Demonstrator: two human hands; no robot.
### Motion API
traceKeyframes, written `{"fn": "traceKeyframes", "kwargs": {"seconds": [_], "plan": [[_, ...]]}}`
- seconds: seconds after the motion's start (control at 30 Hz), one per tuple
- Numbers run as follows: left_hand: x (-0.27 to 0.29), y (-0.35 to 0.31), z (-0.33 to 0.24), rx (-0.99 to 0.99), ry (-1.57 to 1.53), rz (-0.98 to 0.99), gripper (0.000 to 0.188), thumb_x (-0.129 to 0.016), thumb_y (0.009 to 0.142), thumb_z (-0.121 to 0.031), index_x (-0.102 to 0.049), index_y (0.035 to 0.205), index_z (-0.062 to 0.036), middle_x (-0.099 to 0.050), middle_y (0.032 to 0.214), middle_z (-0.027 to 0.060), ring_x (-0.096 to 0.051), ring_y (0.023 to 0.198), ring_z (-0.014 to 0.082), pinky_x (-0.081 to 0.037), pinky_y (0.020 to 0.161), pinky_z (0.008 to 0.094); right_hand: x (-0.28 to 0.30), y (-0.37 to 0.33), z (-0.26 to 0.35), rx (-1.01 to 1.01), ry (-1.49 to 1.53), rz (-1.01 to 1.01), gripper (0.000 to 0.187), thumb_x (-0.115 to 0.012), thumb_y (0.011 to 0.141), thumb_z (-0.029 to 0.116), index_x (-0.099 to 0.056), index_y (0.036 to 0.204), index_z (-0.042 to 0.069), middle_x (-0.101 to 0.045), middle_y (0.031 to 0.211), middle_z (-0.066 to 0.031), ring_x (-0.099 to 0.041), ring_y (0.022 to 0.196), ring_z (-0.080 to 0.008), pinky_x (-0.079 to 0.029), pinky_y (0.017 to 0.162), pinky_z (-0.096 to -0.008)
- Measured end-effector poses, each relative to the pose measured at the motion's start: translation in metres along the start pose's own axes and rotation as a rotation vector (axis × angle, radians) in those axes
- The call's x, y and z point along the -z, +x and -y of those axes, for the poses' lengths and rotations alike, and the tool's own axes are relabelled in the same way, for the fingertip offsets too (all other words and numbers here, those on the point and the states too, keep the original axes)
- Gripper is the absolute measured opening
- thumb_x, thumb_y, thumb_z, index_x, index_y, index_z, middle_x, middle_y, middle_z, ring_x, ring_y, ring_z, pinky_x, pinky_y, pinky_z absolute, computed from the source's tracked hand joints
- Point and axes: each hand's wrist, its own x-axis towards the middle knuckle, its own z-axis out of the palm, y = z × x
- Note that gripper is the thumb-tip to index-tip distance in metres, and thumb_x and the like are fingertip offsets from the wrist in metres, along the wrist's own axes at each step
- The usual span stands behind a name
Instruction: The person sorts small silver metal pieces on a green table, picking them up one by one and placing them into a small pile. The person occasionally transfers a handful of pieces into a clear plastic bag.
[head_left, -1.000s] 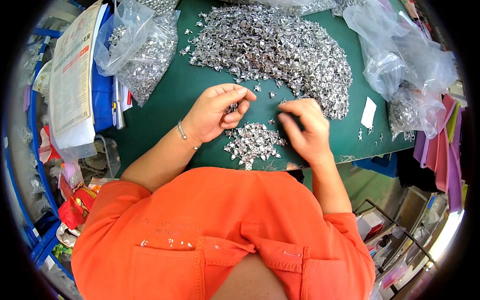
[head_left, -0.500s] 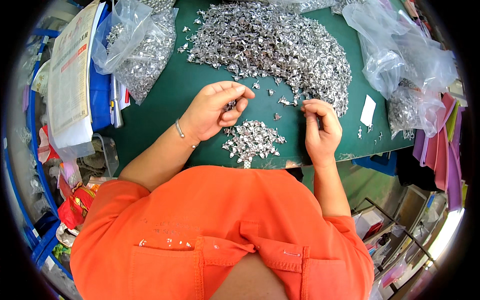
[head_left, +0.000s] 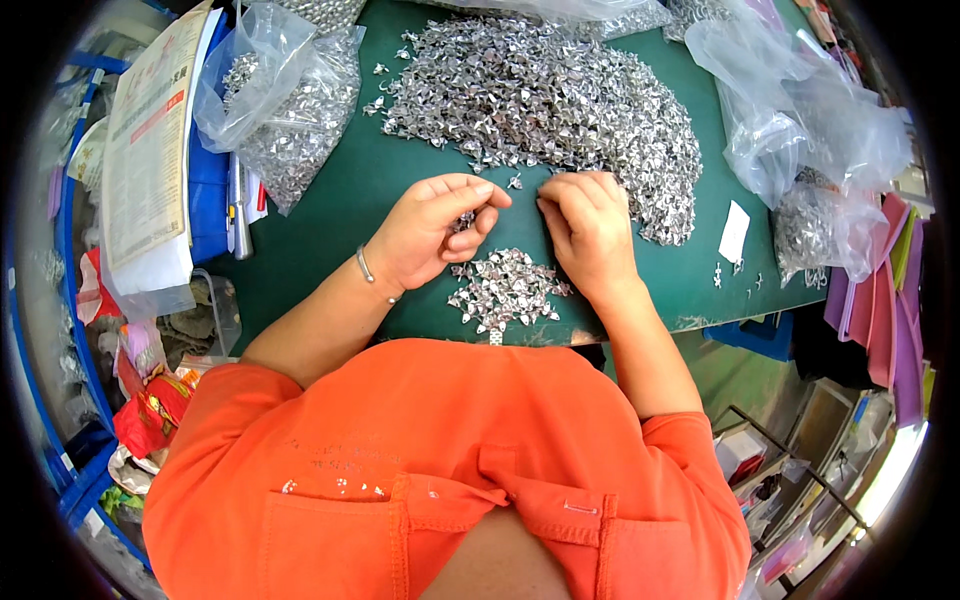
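Curled loosely, my left hand [head_left: 428, 228] holds several small silver metal pieces [head_left: 463, 221] in its palm, with thumb and forefinger meeting at the tip. My right hand [head_left: 590, 228] is close beside it on the right, fingers bent together and pointing left. Whatever is between those fingertips is hidden. Just beyond both hands spreads a large heap of the same silver pieces [head_left: 545, 90]. Nearer my body, below and between the hands, lies a small pile of silver pieces [head_left: 508, 290]. One loose piece [head_left: 515, 182] sits between the hands and the big heap.
The green tabletop [head_left: 400, 318] carries plastic bags of metal parts, one bag [head_left: 300, 120] at the left and another bag [head_left: 815, 220] at the right. A printed sheet [head_left: 150, 150] stands at the left over a blue holder. A white tag [head_left: 734, 232] lies right.
My right hand has moved left, towards my left hand, covering the spot where a few loose pieces lay. The left hand has barely moved.
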Motion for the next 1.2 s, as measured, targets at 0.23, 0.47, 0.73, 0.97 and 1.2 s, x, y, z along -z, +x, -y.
{"fn": "traceKeyframes", "kwargs": {"seconds": [0.23, 0.47, 0.73, 0.97, 1.2], "plan": [[0.001, 0.0, 0.001, -0.001, -0.01, 0.004, 0.025, -0.05, 0.105, -0.019, -0.065, 0.108, 0.0016, -0.059, 0.081, 0.0019, -0.041, 0.053, 0.0033, -0.033, 0.045, 0.0184, 0.017, -0.015, 0.001, 0.018, 0.217, 0.099, 0.016, -0.078, 0.076, 0.003, -0.07, 0.09, 0.005, -0.071, 0.099, -0.0069, -0.066, 0.093, -0.0264, -0.05, 0.082, -0.0368], [0.001, 0.0, 0.001, 0.0, -0.01, 0.014, 0.025, -0.05, 0.105, -0.019, -0.065, 0.108, 0.0015, -0.059, 0.081, 0.0019, -0.041, 0.053, 0.0032, -0.033, 0.046, 0.0181, 0.017, -0.019, 0.008, -0.154, 0.264, -0.027, 0.016, -0.07, 0.081, -0.008, -0.069, 0.093, 0.003, -0.07, 0.093, -0.0106, -0.066, 0.084, -0.0282, -0.053, 0.075, -0.0356], [0.004, 0.0, 0.002, -0.011, -0.022, 0.009, 0.025, -0.05, 0.105, -0.019, -0.065, 0.108, 0.0008, -0.059, 0.08, 0.002, -0.041, 0.053, 0.0035, -0.033, 0.045, 0.0185, 0.024, -0.014, 0.023, -0.134, 0.55, 0.29, 0.012, -0.075, 0.078, 0.001, -0.068, 0.087, 0.005, -0.069, 0.087, -0.0072, -0.067, 0.082, -0.028, -0.051, 0.077, -0.0367], [0.001, 0.001, 0.002, -0.03, -0.041, 0.001, 0.023, -0.052, 0.105, -0.021, -0.064, 0.099, -0.0021, -0.058, 0.079, 0.0026, -0.04, 0.052, 0.0046, -0.033, 0.046, 0.0193, -0.015, 0.018, 0.007, 0.019, 0.156, -0.01, 0.015, -0.07, 0.078, -0.002, -0.066, 0.091, 0.005, -0.068, 0.095, -0.009, -0.063, 0.083, -0.0307, -0.051, 0.075, -0.0407], [0.004, 0.001, 0.004, -0.042, -0.044, 0.0, 0.022, -0.053, 0.104, -0.02, -0.063, 0.1, -0.0019, -0.058, 0.08, 0.0034, -0.041, 0.053, 0.0049, -0.033, 0.046, 0.0194, 0.005, 0.005, 0.006, 0.016, 0.274, 0.183, 0.018, -0.069, 0.074, -0.009, -0.065, 0.087, 0.004, -0.065, 0.09, -0.009, -0.063, 0.083, -0.0312, -0.053, 0.073, -0.039]]}}
